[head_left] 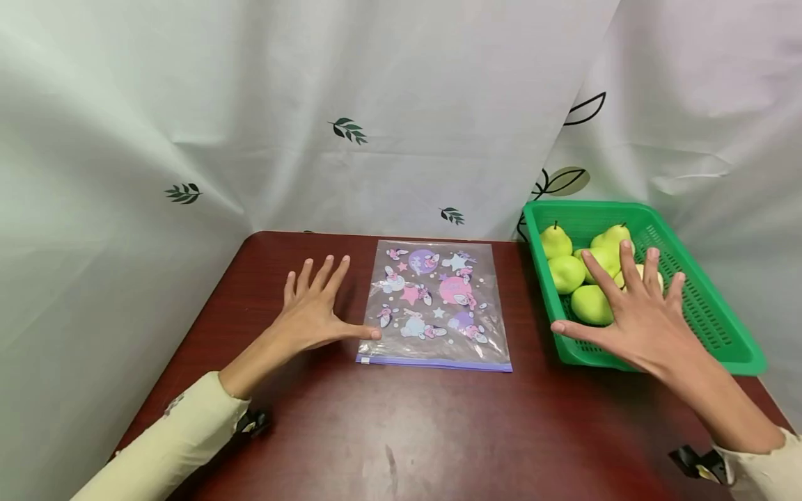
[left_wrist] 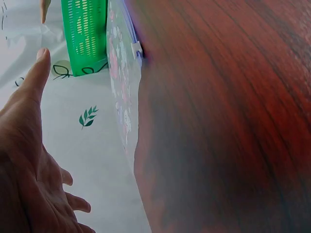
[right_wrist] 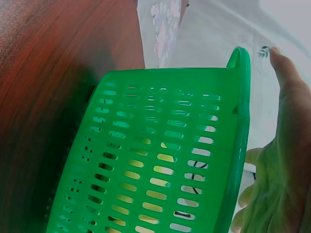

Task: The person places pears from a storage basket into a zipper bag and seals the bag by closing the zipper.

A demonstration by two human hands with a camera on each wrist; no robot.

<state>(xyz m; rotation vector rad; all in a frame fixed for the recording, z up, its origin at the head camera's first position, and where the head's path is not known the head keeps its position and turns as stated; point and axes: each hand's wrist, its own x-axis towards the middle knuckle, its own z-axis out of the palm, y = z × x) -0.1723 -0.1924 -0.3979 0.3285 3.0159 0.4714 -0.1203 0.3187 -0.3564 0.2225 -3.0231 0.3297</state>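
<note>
- Left hand (head_left: 311, 320): its grip is released, the fingers spread and straight, the thumb stretched sideways. It hangs above the bench, and in the head view its thumb tip crosses the near left part of the plastic bag; the left wrist view shows thumb and bag apart.
- Right hand (head_left: 651, 327): its grip is released too, fingers fanned out above the green basket. In the head view the palm and fingers cover part of the fruit.
- The plastic bag (head_left: 438, 303) lies flat at the middle of the bench, toward its far edge. It is a thin, glossy, see-through rectangle, slightly creased, printed with pink, lilac and white stars, discs and cartoon figures.
- Along the bag's near edge runs a stiff purple strip (head_left: 438, 364), with a small pale slider (head_left: 365, 360) at its left end.
- The green basket (head_left: 583, 211) stands on the right, just beside the bag: moulded plastic, oblong, with a smooth rounded rim and walls pierced by rows of slots.
- Several yellow-green pears (head_left: 592, 305) sit inside it, smooth and plump, two with thin dark stems pointing up.
- The bench (head_left: 401, 431) has a reddish-brown, wood-grained surface with a dull shine and rounded far corner.
- White cloth (head_left: 401, 90) hangs behind in soft folds, printed with dark leaf sprigs.
- Cream sleeves (head_left: 182, 424) cover both forearms.
</note>
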